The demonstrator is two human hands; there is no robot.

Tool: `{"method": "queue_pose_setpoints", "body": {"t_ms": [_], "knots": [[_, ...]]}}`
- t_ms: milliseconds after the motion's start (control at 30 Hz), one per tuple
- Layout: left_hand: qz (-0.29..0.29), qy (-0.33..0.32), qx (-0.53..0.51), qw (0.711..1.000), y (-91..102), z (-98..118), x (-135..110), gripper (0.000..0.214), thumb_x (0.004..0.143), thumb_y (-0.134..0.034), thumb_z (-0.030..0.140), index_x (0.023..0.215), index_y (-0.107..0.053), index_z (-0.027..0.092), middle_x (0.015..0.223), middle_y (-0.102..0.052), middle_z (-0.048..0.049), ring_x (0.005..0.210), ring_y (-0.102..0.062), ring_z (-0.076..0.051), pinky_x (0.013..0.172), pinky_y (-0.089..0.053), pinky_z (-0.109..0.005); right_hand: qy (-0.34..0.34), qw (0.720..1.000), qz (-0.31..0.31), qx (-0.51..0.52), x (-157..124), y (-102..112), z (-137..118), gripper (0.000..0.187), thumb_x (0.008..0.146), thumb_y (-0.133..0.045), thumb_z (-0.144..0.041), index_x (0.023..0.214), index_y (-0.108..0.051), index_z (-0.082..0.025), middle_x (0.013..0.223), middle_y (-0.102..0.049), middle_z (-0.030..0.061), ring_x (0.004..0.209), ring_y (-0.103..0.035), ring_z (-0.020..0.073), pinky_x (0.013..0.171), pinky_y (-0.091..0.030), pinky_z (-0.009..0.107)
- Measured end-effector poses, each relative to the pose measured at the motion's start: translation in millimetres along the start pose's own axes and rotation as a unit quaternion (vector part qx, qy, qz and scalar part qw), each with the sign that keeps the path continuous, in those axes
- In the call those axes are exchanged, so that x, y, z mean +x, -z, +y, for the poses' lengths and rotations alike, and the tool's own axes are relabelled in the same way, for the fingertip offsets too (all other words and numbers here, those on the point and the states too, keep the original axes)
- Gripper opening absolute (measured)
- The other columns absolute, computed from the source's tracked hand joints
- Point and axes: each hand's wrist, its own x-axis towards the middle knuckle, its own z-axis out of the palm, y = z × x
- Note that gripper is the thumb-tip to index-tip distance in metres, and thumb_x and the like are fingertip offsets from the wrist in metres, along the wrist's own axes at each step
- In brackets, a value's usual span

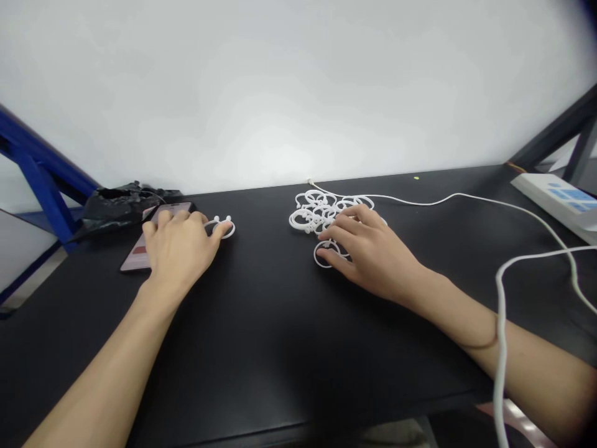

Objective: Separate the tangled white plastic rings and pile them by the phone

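Note:
My left hand (180, 249) lies on the black table (261, 336), fingers curled, its thumb and fingertips touching a single white plastic ring (222, 228). The hand partly covers a phone (140, 249) lying flat. My right hand (368, 249) rests with fingers spread on the near side of a pile of several white rings (321, 208). Its thumb and forefinger touch one ring (325, 255) pulled out of the pile toward me.
A crumpled black plastic bag (121, 205) lies at the back left beside a blue metal frame (41, 168). A white cable (501, 311) runs across the right side over my right forearm. A white power strip (559, 199) sits at the far right.

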Motion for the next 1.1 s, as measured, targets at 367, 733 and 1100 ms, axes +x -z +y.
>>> {"method": "queue_pose_setpoints", "body": {"t_ms": [367, 733, 1100], "knots": [[0.034, -0.034, -0.044, 0.998, 10.8, 15.9, 5.8, 0.043, 0.094, -0.046, 0.054, 0.094, -0.068, 0.017, 0.092, -0.071, -0.0142, 0.096, -0.057, -0.038, 0.079, -0.039, -0.053, 0.063, 0.993, -0.100, 0.012, -2.6, 3.2, -1.4, 0.014, 0.090, -0.060, -0.027, 0.092, -0.069, -0.017, 0.108, -0.069, 0.0115, 0.117, -0.051, 0.0318, 0.096, -0.045, 0.047], [-0.083, -0.174, -0.323, 0.927, 28.1, 79.8, -12.0, 0.022, 0.096, -0.052, 0.037, 0.096, -0.067, 0.021, 0.088, -0.071, -0.0024, 0.084, -0.061, -0.019, 0.075, -0.049, -0.033, 0.112, 0.991, 0.052, 0.059, -0.5, -0.3, -8.7, 0.013, 0.093, -0.057, -0.014, 0.090, -0.070, -0.018, 0.100, -0.067, 0.0099, 0.087, -0.052, 0.0206, 0.075, -0.049, 0.035], [-0.126, 0.051, -0.428, 0.893, 33.6, 86.5, -13.0, 0.026, 0.090, -0.059, 0.047, 0.091, -0.073, 0.025, 0.079, -0.075, -0.0004, 0.063, -0.063, -0.017, 0.051, -0.045, -0.026, 0.035, 0.985, 0.092, 0.145, -1.4, -4.3, -10.8, 0.027, 0.092, -0.062, -0.027, 0.118, -0.059, -0.018, 0.108, -0.063, 0.0120, 0.099, -0.062, 0.0221, 0.082, -0.055, 0.037]]}}
